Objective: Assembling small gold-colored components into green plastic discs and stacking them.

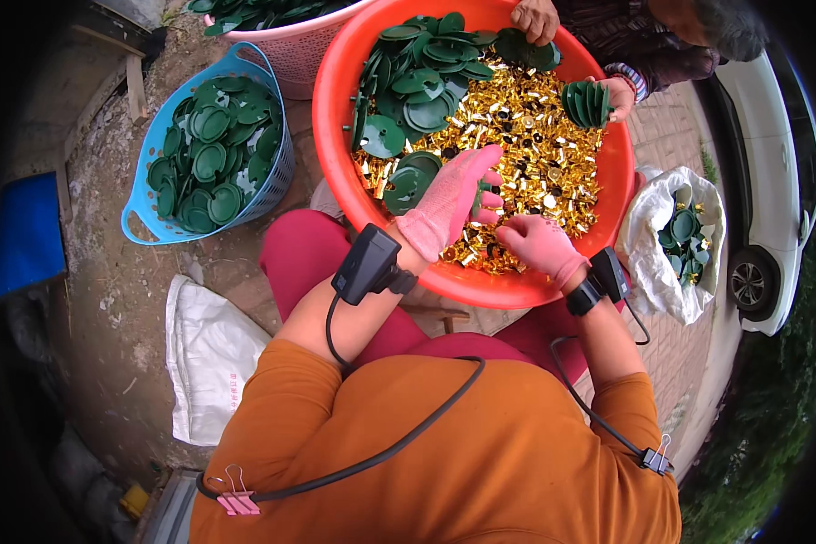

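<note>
A large orange-red tub (332, 136) sits at my knees, holding many small gold-coloured pieces (553, 172) and dark green round discs (426, 82). My left hand (451, 195), in a pink glove, is over the near left of the tub with its fingers curved round. Between those fingers shows the edge of a green disc (476, 201), mostly hidden. My right hand (544, 247), also pink-gloved, is low over the gold pieces by the near rim, its fingers curled in. What lies in its fingertips is too hidden to make out.
Across the tub, another person's hand (620, 97) holds a stack of green discs (587, 104); their other hand (536, 20) touches more. Around stand a blue basket (142, 204), a pink basket (290, 59), a white sack (648, 272) of discs, a flat sack (204, 363) and a parked car (771, 172).
</note>
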Tool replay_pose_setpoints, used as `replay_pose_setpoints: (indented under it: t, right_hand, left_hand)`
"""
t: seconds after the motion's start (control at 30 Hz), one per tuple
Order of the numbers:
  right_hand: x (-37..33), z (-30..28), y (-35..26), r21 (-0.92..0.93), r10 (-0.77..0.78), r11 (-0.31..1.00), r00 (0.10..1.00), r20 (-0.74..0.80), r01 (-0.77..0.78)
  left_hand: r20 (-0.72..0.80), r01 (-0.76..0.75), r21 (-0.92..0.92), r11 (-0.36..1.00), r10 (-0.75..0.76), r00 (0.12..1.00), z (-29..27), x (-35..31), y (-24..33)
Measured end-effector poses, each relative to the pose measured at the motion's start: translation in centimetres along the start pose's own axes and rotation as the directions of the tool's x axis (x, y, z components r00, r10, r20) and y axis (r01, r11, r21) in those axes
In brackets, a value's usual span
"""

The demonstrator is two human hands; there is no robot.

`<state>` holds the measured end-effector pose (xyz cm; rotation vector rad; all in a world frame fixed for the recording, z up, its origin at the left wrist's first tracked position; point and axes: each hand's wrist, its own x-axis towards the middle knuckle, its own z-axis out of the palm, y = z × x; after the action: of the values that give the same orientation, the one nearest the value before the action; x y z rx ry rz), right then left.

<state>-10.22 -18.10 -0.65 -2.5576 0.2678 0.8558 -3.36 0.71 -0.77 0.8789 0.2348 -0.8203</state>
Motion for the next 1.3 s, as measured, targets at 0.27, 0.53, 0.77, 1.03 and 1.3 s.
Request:
replay_pose_setpoints:
  t: [0.27, 0.53, 0.77, 1.03, 1.3]
  right_hand:
    - [-0.5, 0.6, 0.9, 0.454, -0.048, 0.862, 0.929, -0.368, 0.225]
    - [-3.1, -2.1, -4.7, 0.770, -0.103, 0.499, 0.909, -0.404, 0.399]
    - [-3.0, -1.4, -4.7, 0.532, -0.295, 0.678, 0.851, -0.434, 0.507]
    - [-3.1, -3.7, -5.3, -0.313, -0.693, 0.720, 0.660, -0.289, 0.619]
    - [-1.8, -2.3, -6.9, 0.960, -0.223, 0.279, 0.973, 0.049, 0.015]
  left_hand:
    - [0.027, -0.025, -0.067, 0.997, 0.027, 0.999, 0.4, -0.5, 0.5]
    - [0.068, -0.046, -0.083, 0.995, 0.052, 0.996, 0.7, -0.8, 0.7]
    - [0.212, -0.237, 0.246, 0.940, 0.187, 0.959, 0.2, -1.2, 0.9]
    - [0.174, -0.301, 0.412, 0.860, 0.249, 0.953, 0.4, -0.7, -1.2]
    - [0.193, -0.713, 0.635, 0.297, 0.832, 0.519, 0.5, -0.2, -1.2]
